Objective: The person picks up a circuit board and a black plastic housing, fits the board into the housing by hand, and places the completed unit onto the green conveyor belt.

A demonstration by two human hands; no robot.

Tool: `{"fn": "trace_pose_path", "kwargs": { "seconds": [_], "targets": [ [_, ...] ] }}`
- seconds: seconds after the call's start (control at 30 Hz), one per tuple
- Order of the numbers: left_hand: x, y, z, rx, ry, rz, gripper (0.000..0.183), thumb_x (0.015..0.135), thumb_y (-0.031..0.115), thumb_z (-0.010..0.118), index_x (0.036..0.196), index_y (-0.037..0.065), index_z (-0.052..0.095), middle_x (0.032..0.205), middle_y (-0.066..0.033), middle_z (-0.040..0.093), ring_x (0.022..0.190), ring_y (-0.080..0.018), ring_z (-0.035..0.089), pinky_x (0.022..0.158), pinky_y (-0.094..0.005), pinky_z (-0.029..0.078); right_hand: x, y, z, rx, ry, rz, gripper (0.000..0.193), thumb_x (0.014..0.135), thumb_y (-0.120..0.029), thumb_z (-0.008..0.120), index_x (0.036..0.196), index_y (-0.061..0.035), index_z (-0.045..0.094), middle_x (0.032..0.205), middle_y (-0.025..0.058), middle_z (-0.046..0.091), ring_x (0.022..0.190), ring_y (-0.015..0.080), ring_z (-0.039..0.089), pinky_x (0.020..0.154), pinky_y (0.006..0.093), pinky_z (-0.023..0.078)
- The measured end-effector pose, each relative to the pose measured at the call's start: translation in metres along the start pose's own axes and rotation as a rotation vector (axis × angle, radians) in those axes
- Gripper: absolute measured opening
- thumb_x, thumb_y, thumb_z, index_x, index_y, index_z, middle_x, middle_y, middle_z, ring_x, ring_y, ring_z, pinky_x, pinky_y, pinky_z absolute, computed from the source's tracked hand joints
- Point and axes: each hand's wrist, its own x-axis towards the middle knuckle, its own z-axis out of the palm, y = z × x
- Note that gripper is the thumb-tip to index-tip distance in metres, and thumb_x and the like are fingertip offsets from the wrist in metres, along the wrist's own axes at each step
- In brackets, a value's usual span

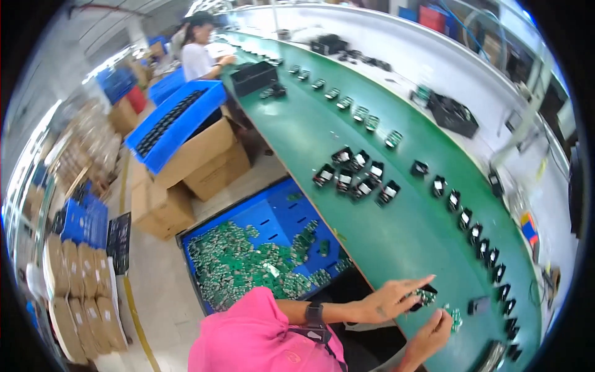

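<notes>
Over the near part of the green tabletop (378, 242), the fingers of the left hand (387, 302) were bent around a black casing (429, 288), the index stretched along its far side — a hold that seemed meant to steady it and leave its upper face free, where green circuitry (426, 297) showed. Just beside, the fingers of the right hand (436, 332) were curled narrow next to a green circuit board (457, 318); whether they pinched it or only touched it, I could not tell.

Just right of those fingers lay a lone casing (478, 305), and beyond it a row of black casings (475, 234) curved along the far side, probably spaced so each could be picked up singly. Farther ahead of the fingers sat a loose cluster of casings (344, 180), with a line of green boards (345, 103) past it.

To the left of both hands, below the tabletop's edge, a blue bin (279, 209) held a heap of boards (238, 263) — likely kept there for a short reach. Well apart, a co-worker (197, 57) stood at the same tabletop.
</notes>
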Motion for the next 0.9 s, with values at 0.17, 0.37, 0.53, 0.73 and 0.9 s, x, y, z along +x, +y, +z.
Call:
{"fn": "trace_pose_path", "kwargs": {
  "seconds": [0.17, 0.37, 0.53, 0.73, 0.9],
  "targets": [
    [-0.013, -0.018, -0.001, -0.193, -0.030, -0.004, 0.049, 0.102, 0.018, 0.051, 0.150, 0.013, 0.042, 0.103, -0.0106, 0.061, 0.078, -0.0159, 0.062, 0.071, -0.0306, 0.056, 0.002, -0.014, 0.011, 0.072, -0.360, 0.142, 0.028, 0.098, -0.024, 0.062, 0.098, 0.0037, 0.067, 0.085, 0.0136, 0.070, 0.070, 0.0293, 0.062, 0.067, 0.0386, 0.051],
    [-0.005, -0.021, -0.008, -0.747, -0.088, -0.406, 0.043, 0.106, 0.040, 0.046, 0.142, 0.017, 0.048, 0.105, -0.0045, 0.060, 0.085, -0.0105, 0.064, 0.072, -0.0253, 0.058, -0.010, -0.018, 0.016, -0.027, 0.012, -0.217, 0.027, 0.099, -0.023, 0.061, 0.087, 0.0007, 0.064, 0.071, 0.0091, 0.062, 0.062, 0.0215, 0.057, 0.058, 0.0366, 0.047],
    [-0.006, -0.017, -0.016, -0.875, -0.141, -0.412, 0.044, 0.104, 0.036, 0.051, 0.143, 0.017, 0.047, 0.101, -0.0044, 0.061, 0.080, -0.0107, 0.063, 0.069, -0.0249, 0.057, -0.021, 0.000, 0.006, 0.178, -0.133, -0.030, 0.023, 0.099, -0.022, 0.061, 0.088, -0.0012, 0.063, 0.070, 0.0102, 0.061, 0.064, 0.0238, 0.059, 0.057, 0.0383, 0.047],
    [-0.016, -0.026, -0.007, -0.537, -0.123, -0.244, 0.047, 0.100, 0.022, 0.056, 0.146, 0.016, 0.046, 0.104, -0.0085, 0.060, 0.077, -0.0106, 0.064, 0.067, -0.0250, 0.058, -0.015, 0.005, 0.002, 0.203, -0.196, -0.067, 0.018, 0.097, -0.016, 0.061, 0.089, 0.0002, 0.060, 0.071, 0.0118, 0.061, 0.066, 0.0247, 0.061, 0.057, 0.0377, 0.047],
    [-0.019, -0.030, 0.001, -0.616, -0.144, -0.196, 0.053, 0.095, 0.010, 0.058, 0.146, 0.015, 0.045, 0.110, -0.0114, 0.060, 0.080, -0.0149, 0.066, 0.069, -0.0258, 0.060, -0.021, -0.013, -0.002, 0.626, -0.282, 0.522, 0.023, 0.094, -0.018, 0.060, 0.077, -0.0024, 0.054, 0.069, 0.0048, 0.053, 0.059, 0.0137, 0.048, 0.051, 0.0285, 0.040]
  ]
}}
